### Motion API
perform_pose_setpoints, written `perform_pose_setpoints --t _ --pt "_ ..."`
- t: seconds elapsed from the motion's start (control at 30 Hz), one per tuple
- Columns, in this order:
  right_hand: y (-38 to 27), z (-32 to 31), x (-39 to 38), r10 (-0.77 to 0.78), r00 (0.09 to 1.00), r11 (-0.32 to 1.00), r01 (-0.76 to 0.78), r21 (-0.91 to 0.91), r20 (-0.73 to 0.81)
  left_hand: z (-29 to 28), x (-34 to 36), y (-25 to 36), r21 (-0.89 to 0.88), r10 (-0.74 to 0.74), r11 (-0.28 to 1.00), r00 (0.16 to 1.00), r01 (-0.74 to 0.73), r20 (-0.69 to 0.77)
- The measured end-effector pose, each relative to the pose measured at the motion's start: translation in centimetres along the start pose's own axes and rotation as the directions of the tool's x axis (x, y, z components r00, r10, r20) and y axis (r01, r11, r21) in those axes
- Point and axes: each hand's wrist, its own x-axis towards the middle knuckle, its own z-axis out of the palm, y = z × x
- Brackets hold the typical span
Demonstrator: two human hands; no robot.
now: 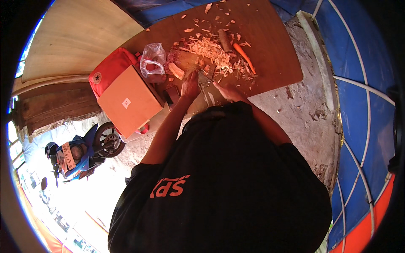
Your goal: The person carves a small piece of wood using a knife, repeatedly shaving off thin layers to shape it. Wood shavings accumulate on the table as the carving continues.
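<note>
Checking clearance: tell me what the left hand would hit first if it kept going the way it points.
Probably the pile of pale wood shavings just beyond the left hand on the brown board; depth is unclear.

Much hidden or too small around both grips.

Too small to tell what sits between the left hand point(190, 85) and the right hand point(225, 90), or whether either grip is closed on anything. Fingertips of both lost among the wood shavings point(213, 52) just beyond the grips. Lower forearms and wrists covered by the black shirt point(223, 181) nearer than the grips. Contents of the clear plastic bag point(152, 59), left of the left grip, unclear. Far edge of the surface point(274, 46) cut off at the top.
</note>
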Motion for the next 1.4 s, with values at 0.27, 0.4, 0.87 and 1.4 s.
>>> perform_pose_setpoints --t 0.27,0.4,0.87,1.4 --pt "-0.1 -1.2 -2.2 -0.076 0.996 0.994 0.072 0.083 0.055 -0.4 0.3 0.0 0.033 -0.020 0.999 0.995 0.016 0.100" --pt "0.1 -0.6 -2.1 -0.078 0.996 0.992 0.074 0.099 0.035 -0.5 0.3 0.1 0.046 0.046 0.998 0.998 -0.044 -0.031" --pt "3.2 1.9 2.2 -0.255 0.967 0.967 0.255 -0.020 -0.007 -0.2 0.1 -0.3 0.042 0.025 0.999 0.999 -0.026 0.023" --pt "0.8 0.7 1.3 -0.022 0.997 1.000 0.023 -0.012 0.072 -0.5 -0.3 0.6 0.056 -0.016 0.998 1.000 0.017 -0.014"
